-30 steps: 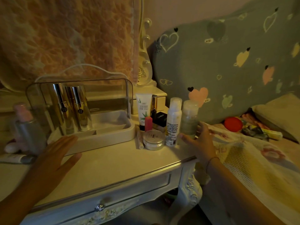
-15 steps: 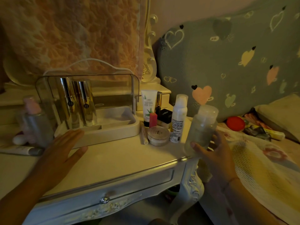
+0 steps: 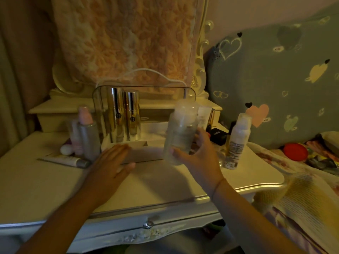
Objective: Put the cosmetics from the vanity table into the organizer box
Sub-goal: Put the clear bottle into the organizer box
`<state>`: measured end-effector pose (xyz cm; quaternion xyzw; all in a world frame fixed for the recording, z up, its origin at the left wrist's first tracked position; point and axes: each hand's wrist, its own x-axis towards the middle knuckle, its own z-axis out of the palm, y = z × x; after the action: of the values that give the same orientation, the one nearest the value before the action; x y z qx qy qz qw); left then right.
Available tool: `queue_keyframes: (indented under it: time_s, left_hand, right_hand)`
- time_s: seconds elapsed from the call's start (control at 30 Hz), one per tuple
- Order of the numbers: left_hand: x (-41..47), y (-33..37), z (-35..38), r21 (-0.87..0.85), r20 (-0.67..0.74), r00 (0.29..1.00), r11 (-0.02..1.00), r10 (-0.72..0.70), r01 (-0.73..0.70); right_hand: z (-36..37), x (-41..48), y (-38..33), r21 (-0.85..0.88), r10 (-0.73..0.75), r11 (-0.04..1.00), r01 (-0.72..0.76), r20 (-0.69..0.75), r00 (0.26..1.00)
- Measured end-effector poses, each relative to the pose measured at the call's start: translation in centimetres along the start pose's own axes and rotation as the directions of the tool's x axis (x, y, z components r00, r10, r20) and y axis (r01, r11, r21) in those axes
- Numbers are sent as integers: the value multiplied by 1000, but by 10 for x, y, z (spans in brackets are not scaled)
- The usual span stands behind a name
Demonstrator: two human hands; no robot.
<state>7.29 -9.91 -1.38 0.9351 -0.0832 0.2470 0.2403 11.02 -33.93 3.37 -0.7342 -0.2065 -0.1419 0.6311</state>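
My right hand (image 3: 199, 157) grips a clear capped bottle (image 3: 180, 132) and holds it tilted in the air, in front of the organizer box (image 3: 145, 153). The box is white with a clear raised lid (image 3: 145, 96). Two gold bottles (image 3: 123, 114) stand inside it at the left. My left hand (image 3: 111, 165) lies flat with straight fingers against the box's front wall. On the table to the right stand a white spray bottle (image 3: 237, 141), a white tube (image 3: 203, 116) and a black compact (image 3: 218, 135), partly hidden behind the held bottle.
Left of the box stand a silver bottle with a pink cap (image 3: 88, 132), a small white egg-shaped thing (image 3: 66, 149) and a lying tube (image 3: 64, 160). The vanity table (image 3: 165, 184) has a drawer knob (image 3: 148, 225). A bed with a patterned cover (image 3: 302, 189) and a red round object (image 3: 295, 152) lies right.
My right hand took the clear bottle from the table's right side, lifted it and carried it left, up to the organizer box. My left hand stays at the box's front.
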Motion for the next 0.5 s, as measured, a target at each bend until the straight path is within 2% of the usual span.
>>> queue_keyframes:
  time_s: [0.3, 0.5]
  left_hand:
    - [0, -4, 1, -10, -37, 999, 1000, -12, 12]
    - [-1, -2, 1, -11, -55, 998, 1000, -24, 24]
  right_hand:
    - [60, 78, 16, -102, 39, 994, -45, -60, 997]
    - [85, 120, 34, -246, 206, 942, -227, -109, 973]
